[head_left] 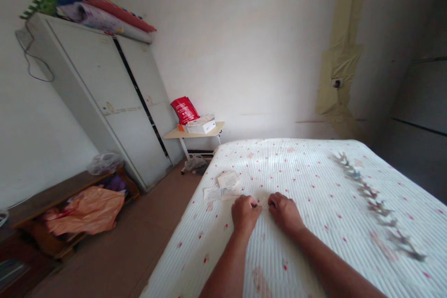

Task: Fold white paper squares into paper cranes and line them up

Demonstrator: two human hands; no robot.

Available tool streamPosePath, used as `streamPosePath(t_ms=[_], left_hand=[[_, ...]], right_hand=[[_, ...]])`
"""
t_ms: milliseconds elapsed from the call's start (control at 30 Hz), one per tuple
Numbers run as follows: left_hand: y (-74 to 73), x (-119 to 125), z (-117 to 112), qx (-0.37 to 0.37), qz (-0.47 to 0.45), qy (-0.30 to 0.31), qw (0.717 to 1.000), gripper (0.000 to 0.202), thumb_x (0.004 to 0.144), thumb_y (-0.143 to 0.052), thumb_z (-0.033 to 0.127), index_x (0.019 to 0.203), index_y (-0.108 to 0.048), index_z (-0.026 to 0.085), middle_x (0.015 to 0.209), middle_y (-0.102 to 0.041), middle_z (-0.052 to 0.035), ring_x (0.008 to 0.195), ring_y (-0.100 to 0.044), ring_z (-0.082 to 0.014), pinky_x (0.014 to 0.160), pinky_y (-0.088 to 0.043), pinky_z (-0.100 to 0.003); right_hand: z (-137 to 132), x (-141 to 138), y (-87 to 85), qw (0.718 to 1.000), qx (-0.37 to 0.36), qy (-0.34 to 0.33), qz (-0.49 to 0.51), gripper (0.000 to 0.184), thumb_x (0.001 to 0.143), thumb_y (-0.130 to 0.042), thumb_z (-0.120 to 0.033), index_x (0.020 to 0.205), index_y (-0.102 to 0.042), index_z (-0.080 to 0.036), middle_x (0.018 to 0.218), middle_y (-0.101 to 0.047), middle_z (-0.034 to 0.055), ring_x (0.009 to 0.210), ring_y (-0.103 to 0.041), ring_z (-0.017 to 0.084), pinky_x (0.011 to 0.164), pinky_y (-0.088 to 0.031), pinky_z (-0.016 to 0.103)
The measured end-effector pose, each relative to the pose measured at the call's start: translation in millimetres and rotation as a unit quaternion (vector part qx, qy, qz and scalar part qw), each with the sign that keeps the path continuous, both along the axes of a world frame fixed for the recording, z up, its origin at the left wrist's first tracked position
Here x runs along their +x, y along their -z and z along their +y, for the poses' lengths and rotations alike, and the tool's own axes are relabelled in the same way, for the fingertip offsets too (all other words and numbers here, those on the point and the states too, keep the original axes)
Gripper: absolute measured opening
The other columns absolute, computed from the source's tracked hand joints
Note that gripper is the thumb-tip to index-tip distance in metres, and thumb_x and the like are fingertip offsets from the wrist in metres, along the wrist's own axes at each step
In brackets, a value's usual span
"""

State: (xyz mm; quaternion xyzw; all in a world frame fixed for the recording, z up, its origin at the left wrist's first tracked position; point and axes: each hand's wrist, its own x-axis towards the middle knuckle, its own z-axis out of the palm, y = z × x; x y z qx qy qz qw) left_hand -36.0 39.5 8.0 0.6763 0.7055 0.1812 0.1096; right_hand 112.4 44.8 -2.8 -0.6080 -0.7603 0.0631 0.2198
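Note:
Over the bed, my left hand [245,214] is closed with its fingertips pinched together. My right hand [285,213] is a short way to its right, its fingers also curled in a pinch. Between them is something thin and pale, too small and blurred to name. Just beyond my left hand lie several printed paper pieces [228,179], partly overlapping. A blurred row of small twisted grey-brown things [369,191] runs down the right side of the quilted bed cover [272,251], apart from both hands.
Behind the bed's far left corner stands a small table [219,126] with a red bag [185,110] and a white box [202,125]. A grey cabinet [101,70] carries rolled mats [104,21]. Orange cloth or plastic [87,209] hangs over a low wooden bench [70,181].

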Motion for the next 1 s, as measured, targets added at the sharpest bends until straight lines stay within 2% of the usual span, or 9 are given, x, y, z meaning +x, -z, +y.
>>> streamPosePath(t_ms=[233, 433, 667, 1000], left_hand=[[0.0, 1.3, -1.5, 0.017, 0.005, -0.005, 1.000, 0.010, 0.073, -0.063, 0.030, 0.078, -0.066, 0.021, 0.087, -0.065, -0.0004, 0.084, -0.056, -0.0144, 0.072, -0.035, -0.023], [1.9, 0.6, -0.8, 0.015, 0.018, -0.002, 1.000, 0.010, 0.074, -0.062, 0.031, 0.079, -0.064, 0.022, 0.087, -0.064, 0.0012, 0.084, -0.056, -0.0136, 0.070, -0.035, -0.023], [3.5, -1.3, 1.2, 0.017, 0.017, 0.003, 1.000, 0.007, 0.076, -0.057, 0.023, 0.078, -0.064, 0.022, 0.087, -0.064, 0.0019, 0.084, -0.056, -0.0127, 0.071, -0.035, -0.023], [2.7, -3.4, 0.4, 0.011, 0.023, 0.013, 1.000, 0.014, 0.080, -0.051, 0.017, 0.081, -0.065, 0.021, 0.090, -0.064, 0.0004, 0.086, -0.056, -0.0125, 0.072, -0.035, -0.023]], right_hand=[[0.2, -6.7, -1.7, 1.000, 0.005, 0.026, -0.015, 0.011, 0.079, -0.051, -0.024, 0.075, -0.059, -0.018, 0.078, -0.062, 0.0026, 0.074, -0.057, 0.015, 0.063, -0.029, 0.025], [-1.7, -9.0, -3.2, 0.999, 0.007, 0.034, -0.021, 0.008, 0.078, -0.053, -0.025, 0.075, -0.058, -0.018, 0.079, -0.061, 0.0021, 0.076, -0.056, 0.015, 0.063, -0.028, 0.026], [-2.0, -6.2, -4.6, 1.000, -0.007, 0.025, 0.000, 0.006, 0.077, -0.053, -0.021, 0.076, -0.057, -0.018, 0.079, -0.060, 0.0019, 0.076, -0.056, 0.015, 0.064, -0.029, 0.025], [1.9, 2.0, -1.4, 0.998, -0.021, -0.006, 0.057, 0.012, 0.075, -0.047, -0.010, 0.072, -0.056, -0.017, 0.076, -0.058, 0.0007, 0.068, -0.052, 0.011, 0.062, -0.030, 0.020]])
